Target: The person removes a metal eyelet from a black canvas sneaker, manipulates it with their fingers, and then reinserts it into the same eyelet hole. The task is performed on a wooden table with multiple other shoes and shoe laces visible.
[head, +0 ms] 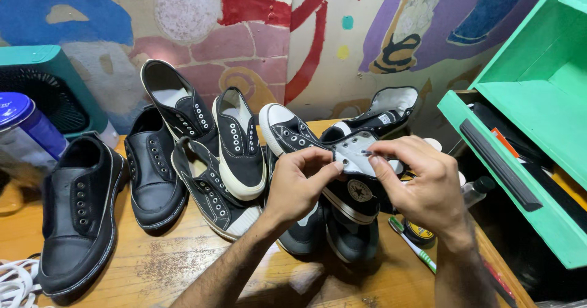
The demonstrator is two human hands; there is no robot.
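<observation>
A black high-top canvas sneaker (318, 140) with a white toe cap and no laces is lifted above the wooden table (171, 265). My left hand (299, 183) pinches the edge of its white tongue. My right hand (422, 189) grips the sneaker from the right, fingertips on the tongue beside a dark lace tip. Under the hands lie two more dark shoes (330, 234).
Several unlaced black shoes (153, 173) stand in a row to the left, against a painted wall. A green toothbrush (413, 247) and a round polish tin (420, 233) lie at the right. A green cabinet (532, 118) stands open on the right. White laces (15, 283) lie bottom left.
</observation>
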